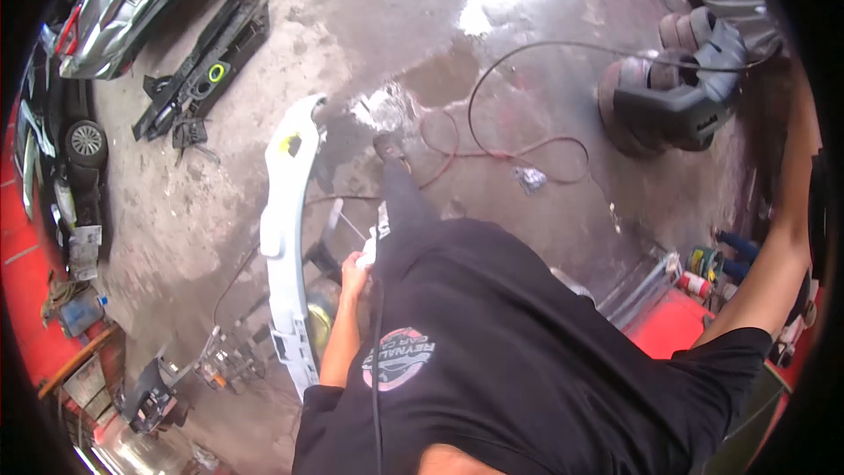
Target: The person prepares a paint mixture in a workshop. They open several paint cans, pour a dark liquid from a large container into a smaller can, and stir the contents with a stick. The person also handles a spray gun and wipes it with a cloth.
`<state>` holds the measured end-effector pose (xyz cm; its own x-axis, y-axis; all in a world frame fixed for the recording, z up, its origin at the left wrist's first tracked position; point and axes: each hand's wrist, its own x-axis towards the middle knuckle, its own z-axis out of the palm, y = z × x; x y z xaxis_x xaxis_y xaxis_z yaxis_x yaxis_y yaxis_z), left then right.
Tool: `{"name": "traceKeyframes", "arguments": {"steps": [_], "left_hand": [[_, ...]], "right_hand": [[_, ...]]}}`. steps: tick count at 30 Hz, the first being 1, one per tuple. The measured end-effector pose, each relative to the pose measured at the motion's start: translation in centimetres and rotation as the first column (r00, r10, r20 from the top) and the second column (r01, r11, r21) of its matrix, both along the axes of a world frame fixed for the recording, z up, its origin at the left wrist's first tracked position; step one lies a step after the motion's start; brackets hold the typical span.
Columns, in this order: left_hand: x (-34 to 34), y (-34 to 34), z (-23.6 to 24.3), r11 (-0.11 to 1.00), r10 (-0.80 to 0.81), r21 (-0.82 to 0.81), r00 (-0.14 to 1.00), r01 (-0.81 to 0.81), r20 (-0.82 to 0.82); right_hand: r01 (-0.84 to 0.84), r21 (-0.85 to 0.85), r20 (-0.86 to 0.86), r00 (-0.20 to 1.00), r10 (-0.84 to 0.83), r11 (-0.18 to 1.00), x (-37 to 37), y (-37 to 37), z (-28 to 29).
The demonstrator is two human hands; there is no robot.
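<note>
Seen from above in a car body shop, at frame centre: left hand closed around a small white tool with a dark cord trailing down over the black shirt toward the lower edge. Just left of that hand, nearly touching, a white car bumper propped on a metal stand, its long axis running from mid-frame top, near the wet patch, down to the lower centre-left. Left hand clearly the nearer of the two to the bumper, lying at about its midpoint. Right arm stretched away to the far right edge of the frame, raised; right hand out of view there, so grip impossible to tell. On the wet concrete floor, a red hose looping at centre right, a dark grey bumper resting on stacked tyres at upper right, black trim parts at upper left beside a silver car. Red bench with spray cans at lower right.
</note>
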<state>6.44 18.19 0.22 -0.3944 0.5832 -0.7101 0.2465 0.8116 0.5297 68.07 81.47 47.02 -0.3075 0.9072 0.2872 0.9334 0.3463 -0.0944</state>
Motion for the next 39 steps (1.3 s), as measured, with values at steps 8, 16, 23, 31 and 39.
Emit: {"name": "traceKeyframes", "arguments": {"steps": [8, 16, 23, 31, 39], "left_hand": [[-9.4, 16.0, -4.1, 0.99, -0.049, 0.135, 0.999, 0.051, -0.016], [-20.2, 35.8, 1.9, 0.953, -0.035, 0.302, 0.992, -0.004, 0.121], [-21.2, 51.2, 5.4, 0.936, -0.091, 0.351, 0.98, 0.023, 0.18], [-21.2, 68.6, 0.1, 0.961, -0.262, 0.149, 0.94, 0.234, 0.217], [-20.9, 91.6, -0.2, 0.899, -0.434, 0.103, 0.829, 0.427, 0.352]], "right_hand": [[-0.071, -0.11, -0.264, 0.964, 0.04, 0.991, -10.6, 10.1, -4.8], [-0.069, -0.272, -0.365, 0.93, -0.037, 0.96, -20.1, 18.8, -7.3], [-0.048, -0.275, -0.2, 0.98, -0.008, 0.96, -23.7, 29.8, -10.2], [-0.268, -0.345, -0.269, 0.946, 0.179, 0.9, -28.3, 48.6, -20.4], [-0.203, -0.58, -0.252, 0.966, 0.063, 0.789, -30.8, 61.4, -29.7]]}}
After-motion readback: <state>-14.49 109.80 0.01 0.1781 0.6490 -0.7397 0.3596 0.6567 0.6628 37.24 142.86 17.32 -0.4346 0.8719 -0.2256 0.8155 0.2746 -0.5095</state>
